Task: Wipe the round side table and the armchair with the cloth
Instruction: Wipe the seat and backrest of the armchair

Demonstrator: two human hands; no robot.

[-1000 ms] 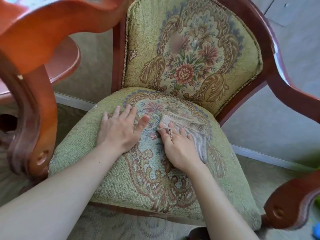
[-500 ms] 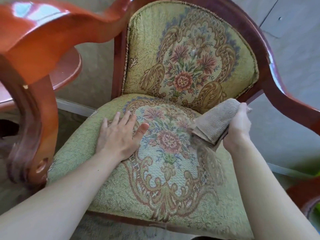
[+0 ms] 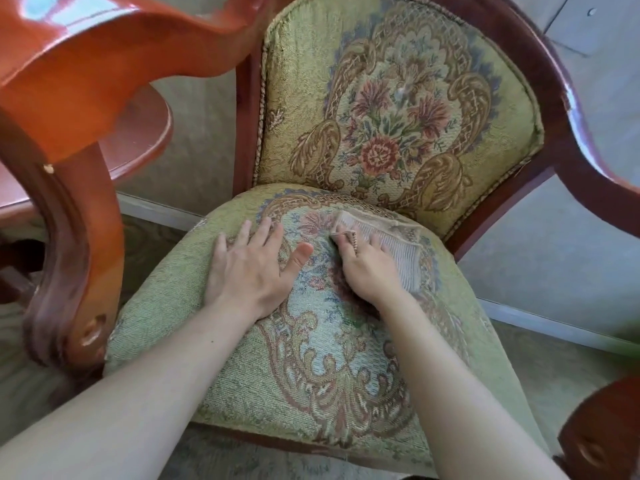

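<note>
The armchair has a green floral seat, a matching backrest and glossy red-brown wooden arms. My right hand presses a folded beige ribbed cloth flat onto the rear of the seat, near the backrest. My left hand lies flat beside it on the seat, fingers spread, holding nothing. The round side table, reddish wood, shows at the left behind the chair's left arm, mostly hidden by it.
The chair's right arm curves down the right side, its front scroll at the lower right. A patterned carpet lies under the chair. A pale wall and white baseboard run behind.
Half a second ago my right hand held the cloth lifted off the seat at the right. Now it has come back down left and presses the cloth on the seat's rear. Left hand unchanged.
</note>
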